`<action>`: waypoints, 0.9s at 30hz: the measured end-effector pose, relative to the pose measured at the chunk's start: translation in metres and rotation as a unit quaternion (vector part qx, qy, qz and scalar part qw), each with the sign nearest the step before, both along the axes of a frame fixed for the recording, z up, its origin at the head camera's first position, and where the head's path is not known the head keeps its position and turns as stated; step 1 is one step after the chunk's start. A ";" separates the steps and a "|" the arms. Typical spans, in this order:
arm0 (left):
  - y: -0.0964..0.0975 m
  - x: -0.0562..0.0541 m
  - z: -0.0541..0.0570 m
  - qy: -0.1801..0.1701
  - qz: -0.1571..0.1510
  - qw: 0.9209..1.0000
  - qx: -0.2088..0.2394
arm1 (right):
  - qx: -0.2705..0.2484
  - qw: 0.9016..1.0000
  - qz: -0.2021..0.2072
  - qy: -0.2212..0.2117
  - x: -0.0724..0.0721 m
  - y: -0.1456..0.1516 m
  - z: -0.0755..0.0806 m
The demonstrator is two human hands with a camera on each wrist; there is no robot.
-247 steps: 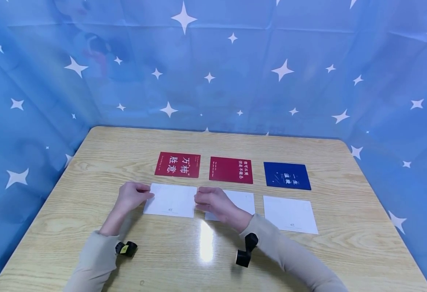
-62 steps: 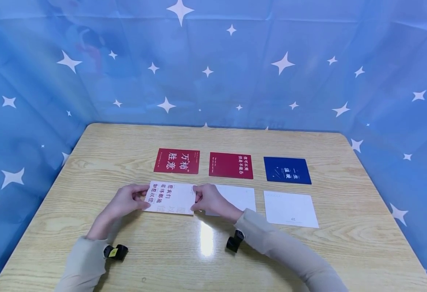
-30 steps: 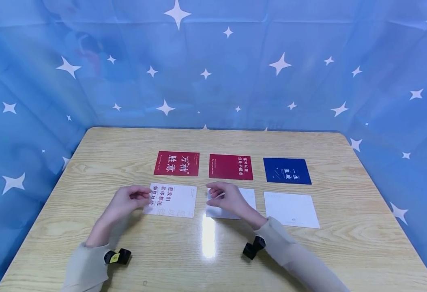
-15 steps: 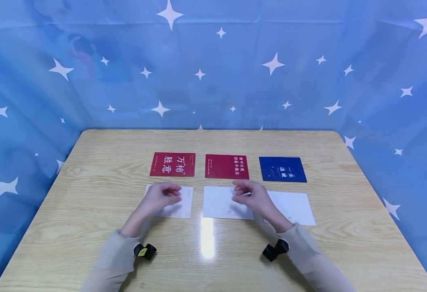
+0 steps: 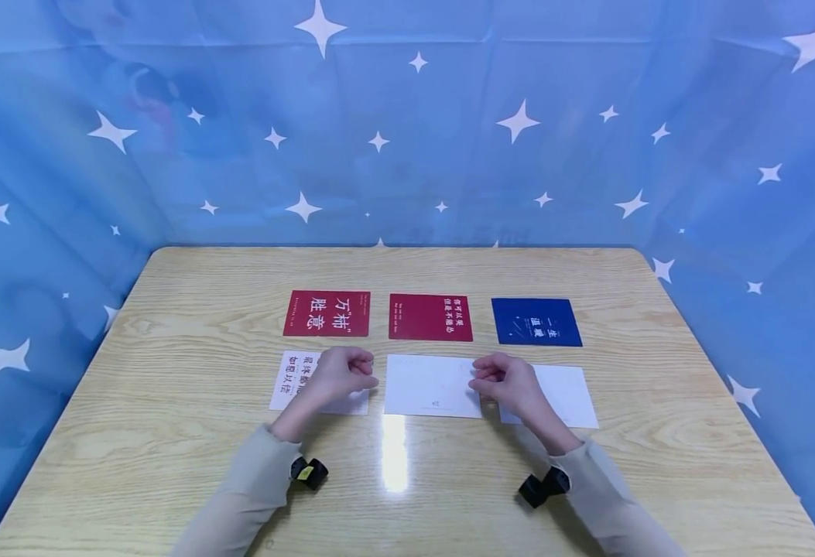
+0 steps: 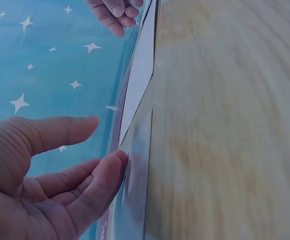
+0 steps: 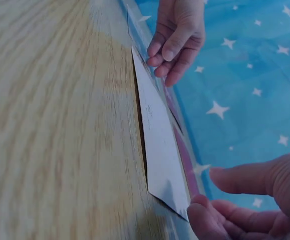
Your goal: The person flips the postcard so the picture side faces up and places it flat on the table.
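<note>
In the head view my left hand hovers over the printed white card at the front left, hiding its right part. Thumb and fingers are apart in the left wrist view, with nothing between them. My right hand is by the right edge of the middle blank white card. Its thumb stands clear of the fingers, whose tips are close to that card's corner; whether they touch it I cannot tell. Partly behind the right hand lies another blank white card.
Behind the white cards a row lies on the wooden table: a red card, a second red card and a blue card. A blue curtain with white stars borders the table's back and sides.
The left card was turned from its blank face to its printed face, then both hands let go of it. Both hands have since moved right, the right one to the middle card's right edge.
</note>
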State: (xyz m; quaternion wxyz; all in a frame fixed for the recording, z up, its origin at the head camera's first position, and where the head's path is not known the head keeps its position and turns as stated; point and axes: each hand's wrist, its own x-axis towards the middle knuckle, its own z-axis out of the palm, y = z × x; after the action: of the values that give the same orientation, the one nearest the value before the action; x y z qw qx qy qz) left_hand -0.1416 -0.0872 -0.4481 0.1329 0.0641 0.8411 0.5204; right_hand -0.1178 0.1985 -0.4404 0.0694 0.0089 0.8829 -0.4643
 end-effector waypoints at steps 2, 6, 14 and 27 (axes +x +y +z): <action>0.003 0.000 0.002 -0.003 0.002 1.000 -0.001 | 0.006 1.000 -0.003 -0.001 0.001 0.002 0.000; 0.007 0.002 0.004 0.002 -0.008 1.000 0.004 | -0.007 1.000 0.000 -0.010 0.002 0.006 0.000; 0.006 0.003 -0.001 0.028 -0.003 1.000 -0.012 | -0.039 0.999 0.007 -0.031 0.003 0.010 -0.004; 0.015 0.013 0.003 -0.016 -0.003 1.000 0.012 | -0.058 0.996 -0.009 -0.063 0.003 0.011 -0.002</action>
State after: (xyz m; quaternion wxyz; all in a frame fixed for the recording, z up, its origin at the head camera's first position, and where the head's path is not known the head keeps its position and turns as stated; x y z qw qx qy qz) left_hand -0.1286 -0.0719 -0.4455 0.1474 0.0593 0.8325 0.5307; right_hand -0.1143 0.2097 -0.4426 0.1205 0.0423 0.8485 -0.5136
